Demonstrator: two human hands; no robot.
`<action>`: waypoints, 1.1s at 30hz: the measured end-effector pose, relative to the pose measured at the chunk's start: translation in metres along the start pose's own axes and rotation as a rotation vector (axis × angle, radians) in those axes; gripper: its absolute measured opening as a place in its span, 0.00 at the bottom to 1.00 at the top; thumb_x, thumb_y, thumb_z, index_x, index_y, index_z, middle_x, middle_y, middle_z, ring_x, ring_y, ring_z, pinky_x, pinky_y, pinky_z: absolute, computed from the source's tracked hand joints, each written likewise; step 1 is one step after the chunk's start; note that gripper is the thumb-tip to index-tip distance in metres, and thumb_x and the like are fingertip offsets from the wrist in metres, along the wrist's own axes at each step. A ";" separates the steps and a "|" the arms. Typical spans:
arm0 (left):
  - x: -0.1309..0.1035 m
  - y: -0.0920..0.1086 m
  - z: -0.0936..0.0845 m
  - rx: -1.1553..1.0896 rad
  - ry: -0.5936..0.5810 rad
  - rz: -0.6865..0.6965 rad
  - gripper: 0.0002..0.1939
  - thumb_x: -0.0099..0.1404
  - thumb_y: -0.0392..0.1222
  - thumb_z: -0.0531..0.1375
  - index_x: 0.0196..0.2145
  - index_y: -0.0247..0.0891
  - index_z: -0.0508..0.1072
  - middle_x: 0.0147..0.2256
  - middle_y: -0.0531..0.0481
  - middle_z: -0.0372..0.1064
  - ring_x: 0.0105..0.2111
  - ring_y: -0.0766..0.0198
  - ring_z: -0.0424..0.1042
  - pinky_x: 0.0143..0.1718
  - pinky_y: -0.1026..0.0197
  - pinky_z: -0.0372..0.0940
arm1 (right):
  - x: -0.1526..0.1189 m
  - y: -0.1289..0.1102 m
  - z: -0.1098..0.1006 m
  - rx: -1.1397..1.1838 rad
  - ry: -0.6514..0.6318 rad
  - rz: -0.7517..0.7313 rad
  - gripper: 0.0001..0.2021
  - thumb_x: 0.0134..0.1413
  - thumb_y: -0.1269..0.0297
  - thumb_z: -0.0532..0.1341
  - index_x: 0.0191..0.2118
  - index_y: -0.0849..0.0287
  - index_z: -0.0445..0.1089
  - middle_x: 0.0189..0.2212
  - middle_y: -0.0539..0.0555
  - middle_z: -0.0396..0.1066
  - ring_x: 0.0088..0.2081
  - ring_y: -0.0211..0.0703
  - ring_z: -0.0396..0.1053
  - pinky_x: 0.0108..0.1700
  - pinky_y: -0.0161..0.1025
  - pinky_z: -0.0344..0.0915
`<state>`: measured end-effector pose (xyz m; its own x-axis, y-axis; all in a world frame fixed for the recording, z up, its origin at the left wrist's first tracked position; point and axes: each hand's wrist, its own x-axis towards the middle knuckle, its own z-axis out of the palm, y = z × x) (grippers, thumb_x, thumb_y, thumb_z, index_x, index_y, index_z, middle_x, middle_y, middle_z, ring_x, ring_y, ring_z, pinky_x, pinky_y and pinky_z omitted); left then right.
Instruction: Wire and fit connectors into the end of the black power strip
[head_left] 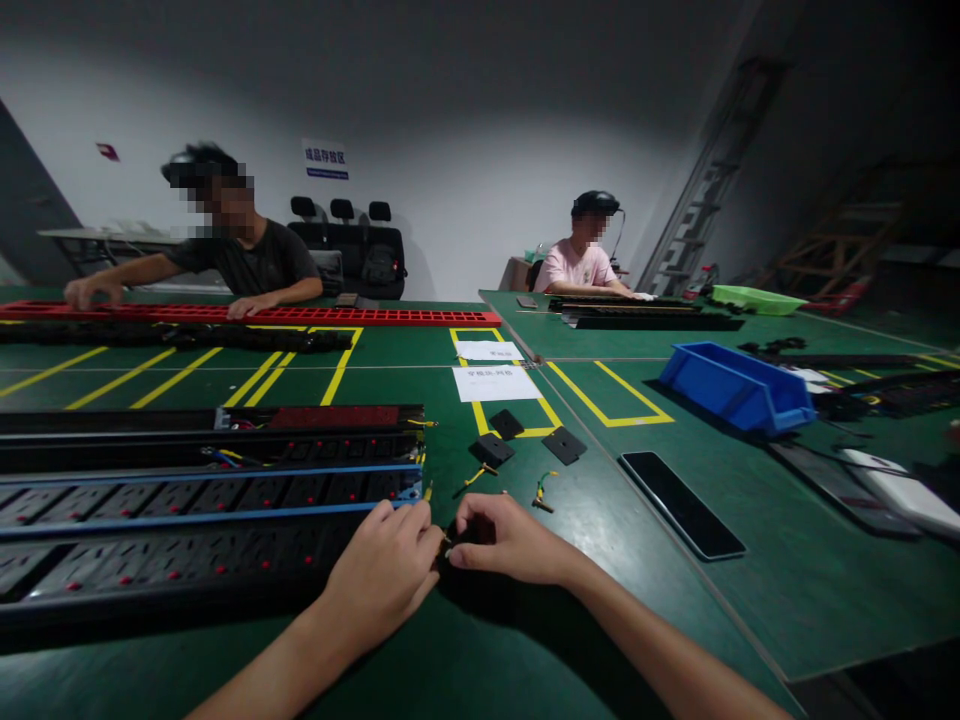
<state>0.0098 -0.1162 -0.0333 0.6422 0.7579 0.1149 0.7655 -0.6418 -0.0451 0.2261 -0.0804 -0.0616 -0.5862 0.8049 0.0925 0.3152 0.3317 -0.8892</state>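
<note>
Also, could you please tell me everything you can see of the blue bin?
The blue bin looks like moulded plastic: open-topped, with walls that flare outward and a rim running around the top. It sits upright on the green tabletop, right of the yellow tape outlines and beyond the phone, its long side running obliquely. No hand touches it. Dark items lie close by its right end; whether they touch it is unclear, and its floor is not clearly visible.

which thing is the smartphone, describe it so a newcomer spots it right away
On the green table, find the blue bin toward the right. The smartphone lies flat between that bin and the person's right hand, set at a slant. It is a long black slab with a glossy screen and rounded corners, unlike the small, dull, squarish black plates beyond the hand.
</note>
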 end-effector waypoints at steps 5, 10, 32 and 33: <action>0.000 0.000 0.001 0.008 0.000 0.003 0.09 0.64 0.41 0.66 0.42 0.38 0.75 0.42 0.44 0.72 0.43 0.50 0.71 0.43 0.50 0.62 | 0.000 0.004 0.002 0.009 0.014 0.014 0.12 0.51 0.58 0.70 0.35 0.58 0.70 0.26 0.45 0.66 0.28 0.36 0.60 0.31 0.34 0.58; -0.001 -0.001 0.005 0.009 0.016 0.007 0.08 0.64 0.41 0.65 0.41 0.38 0.75 0.41 0.44 0.72 0.43 0.50 0.71 0.43 0.50 0.62 | 0.000 0.005 0.004 0.061 0.018 0.015 0.13 0.51 0.56 0.71 0.36 0.58 0.71 0.25 0.45 0.65 0.27 0.35 0.60 0.29 0.33 0.55; -0.004 0.005 -0.003 -0.072 0.070 -0.018 0.14 0.68 0.50 0.58 0.39 0.37 0.75 0.41 0.42 0.71 0.42 0.50 0.70 0.45 0.47 0.62 | -0.002 0.005 -0.015 -0.221 0.038 -0.019 0.04 0.54 0.67 0.67 0.37 0.58 0.75 0.28 0.48 0.72 0.29 0.37 0.69 0.30 0.33 0.61; -0.003 0.005 -0.002 -0.067 0.072 -0.018 0.13 0.69 0.49 0.57 0.38 0.38 0.75 0.40 0.42 0.71 0.41 0.50 0.70 0.45 0.47 0.62 | -0.002 0.006 -0.014 -0.233 0.045 -0.025 0.03 0.54 0.67 0.67 0.36 0.58 0.75 0.28 0.48 0.73 0.29 0.37 0.69 0.30 0.33 0.61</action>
<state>0.0111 -0.1222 -0.0315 0.6222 0.7605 0.1859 0.7710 -0.6364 0.0234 0.2393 -0.0728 -0.0604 -0.5638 0.8143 0.1377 0.4678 0.4523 -0.7593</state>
